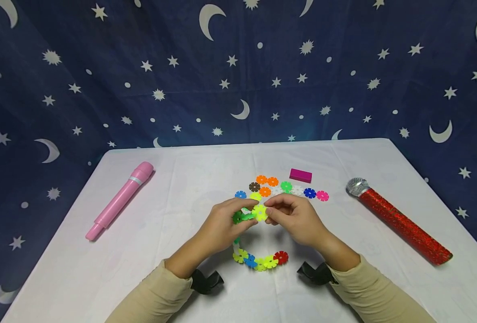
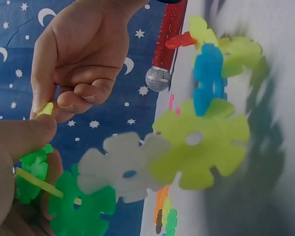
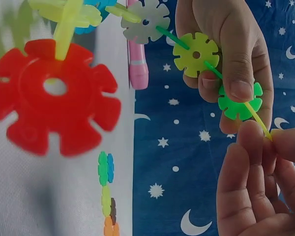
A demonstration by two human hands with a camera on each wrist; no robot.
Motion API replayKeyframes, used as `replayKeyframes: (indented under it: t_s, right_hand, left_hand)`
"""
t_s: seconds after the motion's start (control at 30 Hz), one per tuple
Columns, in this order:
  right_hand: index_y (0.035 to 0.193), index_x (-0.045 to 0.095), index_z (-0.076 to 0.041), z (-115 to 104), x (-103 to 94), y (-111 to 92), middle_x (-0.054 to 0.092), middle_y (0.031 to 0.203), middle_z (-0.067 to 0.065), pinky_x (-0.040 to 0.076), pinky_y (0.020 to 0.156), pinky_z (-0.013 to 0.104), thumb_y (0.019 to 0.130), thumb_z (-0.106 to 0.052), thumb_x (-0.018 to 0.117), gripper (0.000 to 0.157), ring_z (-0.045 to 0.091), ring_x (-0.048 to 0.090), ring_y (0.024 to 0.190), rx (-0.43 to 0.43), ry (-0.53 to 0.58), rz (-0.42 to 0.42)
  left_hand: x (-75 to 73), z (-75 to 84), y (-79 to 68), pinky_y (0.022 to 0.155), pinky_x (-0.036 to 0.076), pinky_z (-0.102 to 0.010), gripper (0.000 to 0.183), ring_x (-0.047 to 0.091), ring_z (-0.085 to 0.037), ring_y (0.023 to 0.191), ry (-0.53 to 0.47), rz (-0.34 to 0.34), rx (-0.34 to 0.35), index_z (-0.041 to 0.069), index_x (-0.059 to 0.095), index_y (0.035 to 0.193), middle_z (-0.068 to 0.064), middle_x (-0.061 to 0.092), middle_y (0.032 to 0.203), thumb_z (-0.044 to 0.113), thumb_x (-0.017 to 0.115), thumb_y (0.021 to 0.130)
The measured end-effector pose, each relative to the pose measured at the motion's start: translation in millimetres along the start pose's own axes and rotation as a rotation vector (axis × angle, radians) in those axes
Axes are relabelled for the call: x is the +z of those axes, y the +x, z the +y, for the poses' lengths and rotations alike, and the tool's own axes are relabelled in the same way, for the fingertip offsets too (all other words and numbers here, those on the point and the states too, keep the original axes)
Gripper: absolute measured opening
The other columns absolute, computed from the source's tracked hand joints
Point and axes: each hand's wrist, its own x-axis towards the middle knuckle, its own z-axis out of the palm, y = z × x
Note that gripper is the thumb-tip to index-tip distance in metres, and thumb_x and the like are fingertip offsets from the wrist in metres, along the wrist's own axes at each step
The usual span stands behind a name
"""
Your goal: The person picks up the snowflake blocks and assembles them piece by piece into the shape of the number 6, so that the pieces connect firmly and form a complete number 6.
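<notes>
A chain of notched, flower-shaped plastic interlocking discs [image 1: 250, 260] curves from my left hand [image 1: 222, 224] down over the table and ends in a red disc [image 3: 54, 98]. My left hand grips the chain near its upper end, with thumb and fingers on a green disc [image 3: 241, 101]. Between both hands is a yellow disc [image 1: 260, 212], seen edge-on in the right wrist view, its slot at the green disc. The thumb and fingers of my right hand [image 1: 299, 220] pinch its far edge. Whether the slots are fully seated cannot be seen.
Loose discs, including orange [image 1: 261, 179], brown [image 1: 254, 186], blue [image 1: 309, 193] and pink [image 1: 322, 195], lie behind the hands. A magenta block [image 1: 300, 176] is beyond them. A pink microphone [image 1: 119, 202] lies left, a red glittery microphone [image 1: 404, 224] right, on the white-covered table [image 1: 60, 278].
</notes>
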Motion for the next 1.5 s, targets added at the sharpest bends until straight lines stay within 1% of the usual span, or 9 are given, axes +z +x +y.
replayKeyframes:
  t_s: [0.23,0.43,0.6,0.8,0.97,1.03,1.13,1.27,1.5]
  right_hand:
    - [0.108,0.066,0.008,0.6,-7.2,3.9,0.070,0.092,0.011,0.058,0.075,0.029,0.094,-0.001,0.067,0.017,0.033,0.070,0.080,0.040,-0.090,-0.010]
    - [0.114,0.069,0.003,14.4,-46.7,12.8,0.072,0.101,0.008,0.055,0.079,0.034,0.091,-0.010,0.073,0.026,0.022,0.068,0.090,0.131,-0.462,0.045]
    - [0.114,0.070,0.002,31.8,-70.3,15.4,0.071,0.102,0.011,0.051,0.081,0.042,0.089,-0.011,0.072,0.028,0.025,0.065,0.091,0.249,-0.689,-0.045]
    - [0.113,0.070,0.000,46.3,-73.3,15.5,0.069,0.096,0.008,0.051,0.078,0.043,0.087,-0.007,0.072,0.028,0.024,0.060,0.085,0.286,-0.781,-0.119]
    - [0.113,0.070,0.003,51.6,-69.4,15.2,0.069,0.107,0.015,0.048,0.093,0.052,0.087,-0.004,0.071,0.027,0.033,0.062,0.099,0.252,-0.823,-0.131]
    - [0.113,0.070,0.003,51.0,-68.8,15.2,0.069,0.106,0.015,0.047,0.094,0.052,0.087,-0.003,0.070,0.027,0.034,0.062,0.100,0.245,-0.822,-0.133]
    - [0.108,0.070,0.001,47.2,-68.7,14.5,0.066,0.092,0.008,0.050,0.083,0.044,0.087,-0.002,0.070,0.021,0.028,0.061,0.088,0.238,-0.775,-0.117]
    - [0.097,0.068,-0.005,34.5,-64.2,12.8,0.059,0.079,-0.003,0.048,0.068,0.030,0.088,-0.005,0.074,0.010,0.017,0.055,0.073,0.180,-0.599,-0.084]
    - [0.095,0.069,-0.004,7.0,-38.6,6.4,0.071,0.083,0.000,0.057,0.073,0.028,0.089,-0.004,0.075,0.009,0.033,0.070,0.078,0.053,-0.271,-0.067]
  left_hand:
    - [-1.1,-1.1,0.6,0.075,0.054,-0.027,0.041,0.063,-0.015,0.089,0.030,0.011,0.008,0.006,0.070,0.121,-0.003,0.071,0.105,0.013,0.084,0.083]
    - [-4.0,-3.8,1.0,0.077,0.055,-0.027,0.043,0.065,-0.015,0.085,0.085,0.025,0.007,0.006,0.068,0.123,-0.003,0.071,0.102,0.013,0.084,0.083]
    - [-7.0,-6.4,1.4,0.076,0.055,-0.027,0.046,0.066,-0.015,0.085,0.093,0.013,0.022,0.008,0.067,0.127,-0.003,0.071,0.103,0.013,0.083,0.084]
    - [-9.6,-6.6,1.7,0.076,0.055,-0.028,0.045,0.065,-0.015,0.086,0.096,-0.007,0.028,0.008,0.067,0.128,-0.002,0.071,0.105,0.014,0.081,0.086]
    - [-10.5,-6.0,1.3,0.077,0.055,-0.029,0.044,0.065,-0.016,0.088,0.102,-0.021,0.015,0.008,0.066,0.129,-0.003,0.071,0.108,0.015,0.080,0.087]
    - [-10.7,-5.6,1.2,0.077,0.055,-0.029,0.045,0.065,-0.015,0.088,0.108,-0.023,0.009,0.009,0.066,0.129,-0.003,0.071,0.109,0.016,0.080,0.087]
    - [-10.8,-5.6,0.7,0.078,0.055,-0.029,0.045,0.065,-0.015,0.088,0.114,-0.014,0.007,0.008,0.066,0.129,-0.003,0.071,0.108,0.016,0.080,0.087]
    - [-10.5,-5.5,0.7,0.077,0.055,-0.029,0.044,0.066,-0.016,0.086,0.118,0.012,0.014,0.007,0.066,0.128,-0.005,0.071,0.105,0.014,0.079,0.087]
    - [-10.1,-3.9,1.2,0.076,0.056,-0.027,0.043,0.067,-0.016,0.081,0.079,0.024,-0.026,0.006,0.066,0.126,-0.006,0.072,0.099,0.012,0.081,0.085]
